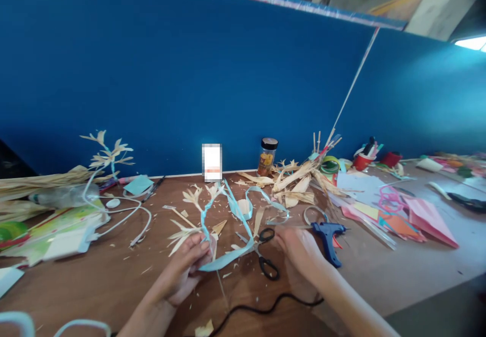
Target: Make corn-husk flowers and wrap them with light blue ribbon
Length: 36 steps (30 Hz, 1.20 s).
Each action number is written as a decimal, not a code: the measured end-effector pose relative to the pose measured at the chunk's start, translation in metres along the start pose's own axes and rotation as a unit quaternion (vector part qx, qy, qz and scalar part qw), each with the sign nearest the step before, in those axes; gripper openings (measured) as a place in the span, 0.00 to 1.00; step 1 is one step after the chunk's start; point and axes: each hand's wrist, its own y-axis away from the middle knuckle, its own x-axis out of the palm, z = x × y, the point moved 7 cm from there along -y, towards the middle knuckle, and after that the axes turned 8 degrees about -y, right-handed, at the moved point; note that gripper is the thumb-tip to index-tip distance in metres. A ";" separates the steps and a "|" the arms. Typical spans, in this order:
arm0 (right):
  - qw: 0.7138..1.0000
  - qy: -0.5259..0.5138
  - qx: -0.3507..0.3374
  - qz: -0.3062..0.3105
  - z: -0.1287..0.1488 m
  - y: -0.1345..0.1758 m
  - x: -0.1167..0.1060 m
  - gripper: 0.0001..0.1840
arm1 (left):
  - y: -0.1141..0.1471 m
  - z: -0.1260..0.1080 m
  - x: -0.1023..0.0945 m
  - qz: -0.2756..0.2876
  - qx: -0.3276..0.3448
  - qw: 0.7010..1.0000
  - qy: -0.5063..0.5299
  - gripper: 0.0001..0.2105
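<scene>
My left hand is closed round a flower stem wrapped in light blue paper tape. Pale dried-husk petals spread from its top and side. A long light blue strip runs from the stem across the table in loose curls. My right hand hovers beside black-handled scissors; it is slightly blurred and its fingertips are mostly hidden, so whether it grips anything is unclear. Just right of it lies a blue glue gun.
A lidded jar stands by the blue partition. Dried husks are heaped right of it. A finished-looking husk flower rises at left, near white cables. Coloured paper lies at right, and a black cord crosses the front.
</scene>
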 end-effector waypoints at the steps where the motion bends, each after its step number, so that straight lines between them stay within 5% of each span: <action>1: 1.000 0.012 0.012 -0.006 -0.006 -0.002 -0.001 0.12 | 0.001 -0.003 0.001 0.008 0.007 1.000 0.014 0.10; 13: 0.989 0.091 0.092 -0.073 -0.069 -0.024 -0.031 0.14 | 0.003 -0.011 0.004 0.049 0.041 0.998 0.014 0.12; 22: 0.967 0.108 0.192 -0.129 -0.170 -0.019 -0.065 0.16 | -0.001 -0.006 -0.004 0.022 0.023 0.999 0.017 0.10; 25: 0.962 0.110 0.203 -0.145 -0.182 -0.016 -0.077 0.20 | 0.000 -0.005 -0.005 0.001 0.006 1.000 0.004 0.11; 27: 0.965 0.110 0.170 -0.165 -0.161 -0.013 -0.083 0.27 | 0.000 -0.004 -0.005 -0.016 -0.008 1.000 -0.003 0.11; 30: 0.977 0.052 0.042 -0.204 -0.088 -0.005 -0.080 0.12 | 0.000 0.000 -0.005 -0.038 -0.022 0.999 -0.007 0.10; 34: 0.984 -0.091 -0.131 -0.074 0.020 0.006 -0.036 0.12 | -0.002 0.006 -0.006 -0.039 -0.017 0.999 -0.002 0.09; 36: 0.979 -0.114 -0.165 -0.028 0.053 0.009 -0.014 0.09 | -0.004 0.007 -0.005 -0.034 -0.010 0.999 -0.007 0.09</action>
